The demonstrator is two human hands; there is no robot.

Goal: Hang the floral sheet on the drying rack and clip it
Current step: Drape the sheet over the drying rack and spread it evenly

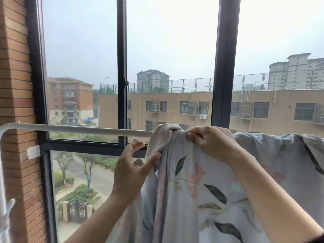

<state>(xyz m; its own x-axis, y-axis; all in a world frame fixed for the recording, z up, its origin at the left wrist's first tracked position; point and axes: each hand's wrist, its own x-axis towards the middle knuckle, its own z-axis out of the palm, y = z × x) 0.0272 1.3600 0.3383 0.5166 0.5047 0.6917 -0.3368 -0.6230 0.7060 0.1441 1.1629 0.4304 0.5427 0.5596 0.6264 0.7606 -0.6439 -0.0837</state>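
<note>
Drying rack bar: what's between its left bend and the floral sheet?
Nothing; the head view shows the bar bare up to the floral sheet.

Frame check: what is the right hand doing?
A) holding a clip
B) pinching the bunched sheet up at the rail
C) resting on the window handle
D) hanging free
B: the right hand has its fingers curled on a gathered fold of the floral sheet, right at the white rail.
</note>
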